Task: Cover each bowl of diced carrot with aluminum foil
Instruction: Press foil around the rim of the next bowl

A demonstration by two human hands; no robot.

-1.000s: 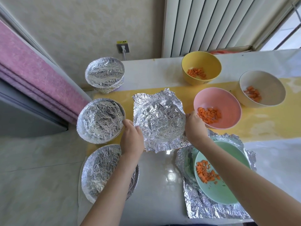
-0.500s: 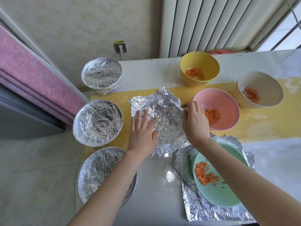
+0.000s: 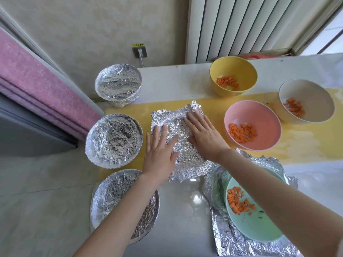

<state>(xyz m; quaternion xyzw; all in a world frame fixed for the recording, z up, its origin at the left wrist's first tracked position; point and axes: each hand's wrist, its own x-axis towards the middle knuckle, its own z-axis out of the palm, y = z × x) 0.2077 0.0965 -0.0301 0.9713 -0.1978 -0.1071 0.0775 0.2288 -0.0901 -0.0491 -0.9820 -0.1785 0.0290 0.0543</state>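
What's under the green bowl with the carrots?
A crumpled foil sheet lies under the green bowl, poking out around its sides. The foil's middle and the table right beneath are hidden by the bowl.

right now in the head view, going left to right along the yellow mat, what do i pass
foil-covered bowl → loose foil sheet, with the left hand and right hand flat on it → pink bowl → cream bowl

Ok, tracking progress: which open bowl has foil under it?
The green bowl, at bottom right; the yellow bowl, pink bowl and white bowl have none beneath.
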